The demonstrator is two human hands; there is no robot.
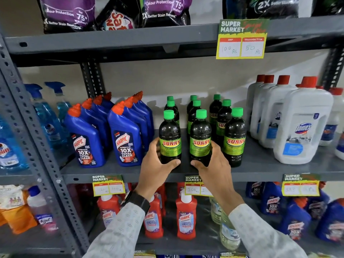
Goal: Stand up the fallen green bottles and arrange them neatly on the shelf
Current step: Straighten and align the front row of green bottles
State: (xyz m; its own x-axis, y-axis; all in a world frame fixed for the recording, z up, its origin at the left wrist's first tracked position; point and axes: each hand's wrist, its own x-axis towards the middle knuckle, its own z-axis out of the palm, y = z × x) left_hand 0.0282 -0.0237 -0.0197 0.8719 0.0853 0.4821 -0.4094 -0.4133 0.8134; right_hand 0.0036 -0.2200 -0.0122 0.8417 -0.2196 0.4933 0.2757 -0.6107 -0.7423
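Several dark green SUNNY bottles with bright green caps stand upright in three rows on the middle grey shelf [260, 170]. My left hand [155, 165] wraps the base of the front left bottle [169, 135]. My right hand [212, 164] grips the lower part of the front middle bottle [200, 136]. The front right bottle [235, 136] stands free beside it. Behind each front bottle two more stand in line, partly hidden. No green bottle lies on its side.
Blue Harpic bottles [122, 138] stand close on the left of the green ones, white Domex jugs [301, 127] on the right. Blue spray bottles [46, 116] are far left. Price tags [241, 40] hang from the shelf edges. Red Harpic bottles [186, 216] fill the shelf below.
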